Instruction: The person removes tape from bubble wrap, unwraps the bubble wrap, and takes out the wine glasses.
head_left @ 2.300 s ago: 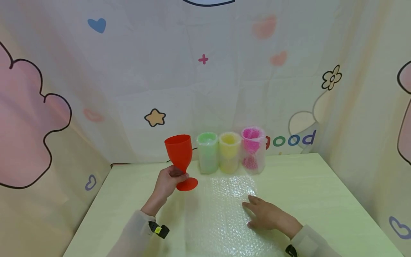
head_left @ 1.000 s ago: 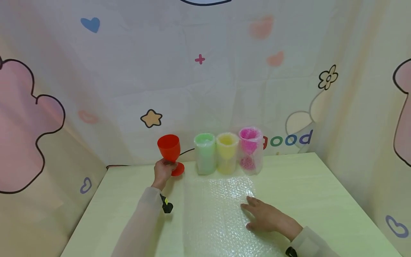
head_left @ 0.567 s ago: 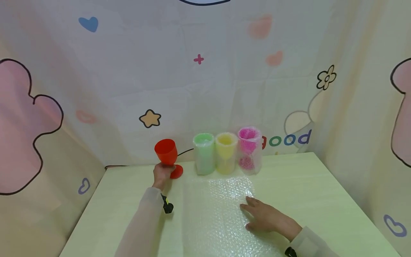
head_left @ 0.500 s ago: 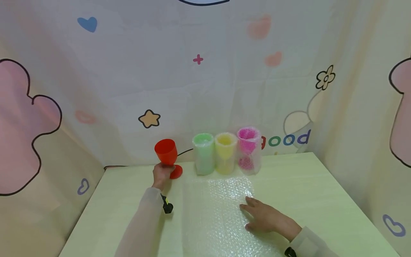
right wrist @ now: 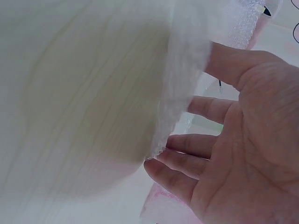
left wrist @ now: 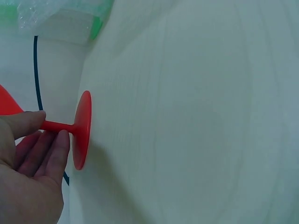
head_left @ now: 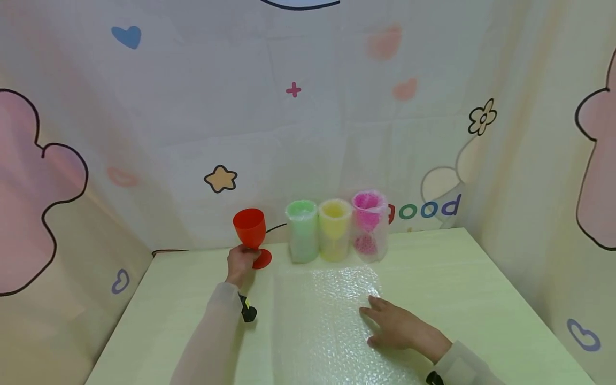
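At the back left of the table my left hand (head_left: 240,264) pinches the stem of a red goblet (head_left: 250,227), bowl up. In the left wrist view, thumb and fingers close round the stem just above the goblet's round foot (left wrist: 82,130), which is right at the tabletop. My right hand (head_left: 397,326), fingers spread and lightly bent, rests at the right side of a clear bubble wrap sheet (head_left: 322,315). In the right wrist view its fingertips (right wrist: 154,168) touch the sheet's edge, and the thumb is partly behind the film.
Right of the red goblet stand three bubble-wrapped goblets in a row along the back: green (head_left: 303,235), yellow (head_left: 334,235) and pink (head_left: 369,224). A printed curtain (head_left: 308,133) hangs close behind the table's back edge. Pale tabletop (head_left: 462,294) extends right of the sheet.
My left hand has carried the red goblet back and left, from beside the sheet to the table's back edge, and lowered it. My right hand stays at the sheet. The head view has shifted slightly.
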`<state>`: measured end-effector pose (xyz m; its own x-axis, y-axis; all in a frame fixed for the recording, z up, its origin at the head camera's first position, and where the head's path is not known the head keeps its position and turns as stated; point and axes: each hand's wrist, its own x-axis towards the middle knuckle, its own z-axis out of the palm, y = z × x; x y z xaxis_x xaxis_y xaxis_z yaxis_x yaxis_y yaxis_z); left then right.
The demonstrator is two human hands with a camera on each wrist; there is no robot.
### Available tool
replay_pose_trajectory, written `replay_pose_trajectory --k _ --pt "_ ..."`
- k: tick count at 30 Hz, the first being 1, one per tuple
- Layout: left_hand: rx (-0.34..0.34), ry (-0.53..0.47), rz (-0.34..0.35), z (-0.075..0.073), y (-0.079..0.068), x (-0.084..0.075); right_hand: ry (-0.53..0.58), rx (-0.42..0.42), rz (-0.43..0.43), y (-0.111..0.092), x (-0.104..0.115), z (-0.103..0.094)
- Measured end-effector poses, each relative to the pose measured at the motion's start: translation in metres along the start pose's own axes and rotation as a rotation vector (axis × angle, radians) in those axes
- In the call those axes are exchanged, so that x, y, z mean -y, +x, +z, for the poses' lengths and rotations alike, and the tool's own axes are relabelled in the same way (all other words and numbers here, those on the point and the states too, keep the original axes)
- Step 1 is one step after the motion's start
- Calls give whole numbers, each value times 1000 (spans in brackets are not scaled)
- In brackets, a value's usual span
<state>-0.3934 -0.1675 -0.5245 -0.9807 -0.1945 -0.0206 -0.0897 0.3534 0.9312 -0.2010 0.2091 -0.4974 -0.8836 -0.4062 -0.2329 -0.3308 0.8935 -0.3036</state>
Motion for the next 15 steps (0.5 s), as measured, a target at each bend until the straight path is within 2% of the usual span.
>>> replay_pose_trajectory --k 3,7,11,15 --pt "-3 4 4 -3 -3 1 14 2 18 -1 1 0" --pt "-16 -38 -23 -6 -12 1 3 -3 27 -3 2 -1" --pt "-22 -128 -40 -13 -28 -1 -4 -7 18 -4 2 -2" --pt "16 -174 -4 -20 -49 -9 10 -8 15 -3 2 -2"
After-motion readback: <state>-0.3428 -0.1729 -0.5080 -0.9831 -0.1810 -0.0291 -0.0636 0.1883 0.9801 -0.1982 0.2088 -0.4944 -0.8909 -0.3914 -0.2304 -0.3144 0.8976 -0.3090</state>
